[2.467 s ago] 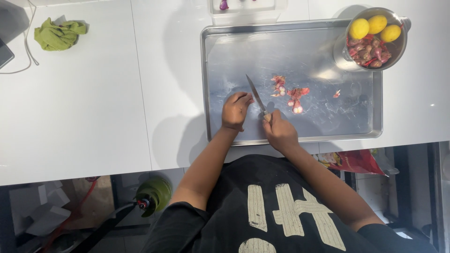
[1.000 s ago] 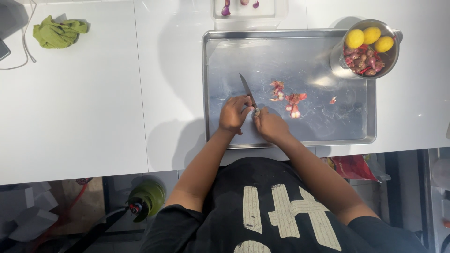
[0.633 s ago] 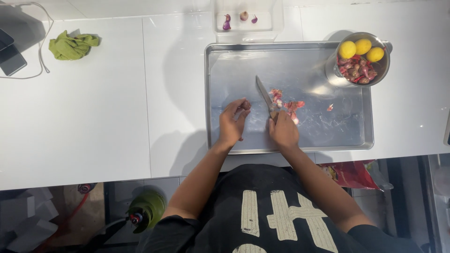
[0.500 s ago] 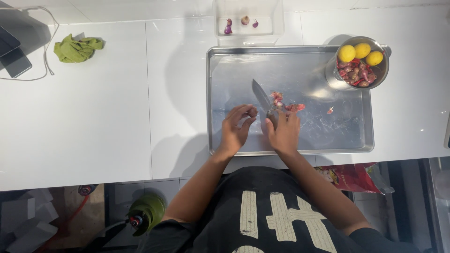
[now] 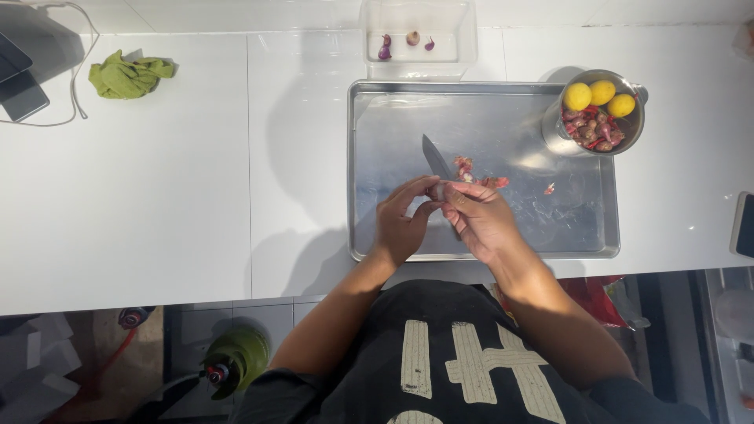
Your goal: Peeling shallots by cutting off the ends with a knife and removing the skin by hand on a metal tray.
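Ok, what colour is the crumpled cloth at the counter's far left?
Green; the cloth shows clearly in the head view.

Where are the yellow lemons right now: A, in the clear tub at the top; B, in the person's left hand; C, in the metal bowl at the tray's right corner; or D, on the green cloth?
C: three lemons sit in the metal bowl on the tray at its upper right corner, on top of reddish pieces.

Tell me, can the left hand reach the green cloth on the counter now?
Probably not at once. The left hand is busy at the small shallot over the tray, and the green cloth lies far across bare counter.
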